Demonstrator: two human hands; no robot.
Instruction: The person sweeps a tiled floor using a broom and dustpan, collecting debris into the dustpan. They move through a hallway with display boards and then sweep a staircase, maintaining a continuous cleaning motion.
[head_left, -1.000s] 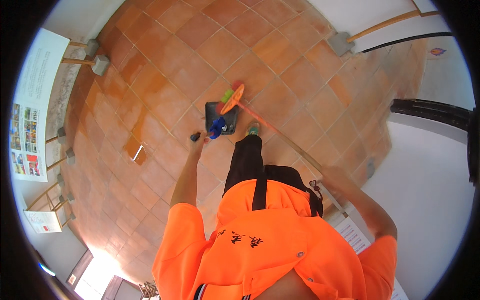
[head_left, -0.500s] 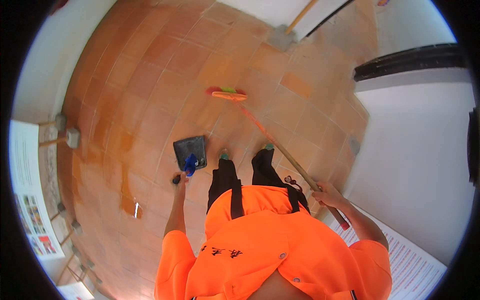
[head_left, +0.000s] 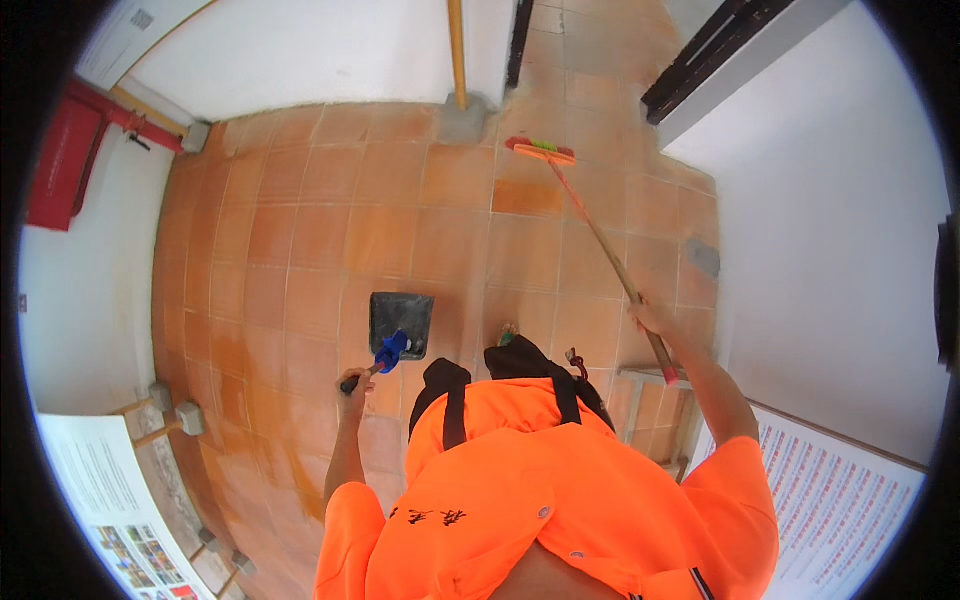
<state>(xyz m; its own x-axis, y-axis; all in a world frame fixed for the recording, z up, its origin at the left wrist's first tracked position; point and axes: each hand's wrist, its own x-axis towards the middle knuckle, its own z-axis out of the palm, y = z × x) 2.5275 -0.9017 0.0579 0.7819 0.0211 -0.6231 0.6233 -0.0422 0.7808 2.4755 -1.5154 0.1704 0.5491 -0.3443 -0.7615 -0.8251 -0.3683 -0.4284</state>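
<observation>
My left hand (head_left: 354, 392) is closed round the handle of a dustpan (head_left: 385, 318) with a black pan and a blue piece at its base. That pan hangs or rests just ahead of my left foot; which of the two I cannot tell. A wooden broom handle (head_left: 612, 255) runs through my closed right hand (head_left: 652, 318), its red end sticking out behind. At its far end the broom head (head_left: 541, 151), orange with red and green bristles, is at the tiled floor near the doorway. Something small and whitish (head_left: 408, 345) shows in the pan.
White walls stand ahead and at the right, with a dark door frame (head_left: 700, 60). A wooden post in a grey block (head_left: 462, 118) stands beside the opening. Display boards (head_left: 110, 490) on block-footed posts line the left; a red box (head_left: 66, 155) hangs there. Wet patches (head_left: 235, 400) mark the tiles.
My view has turned left and moved forward over the tiles. The broom head has swung farther ahead and to the right. Both hands keep their holds.
</observation>
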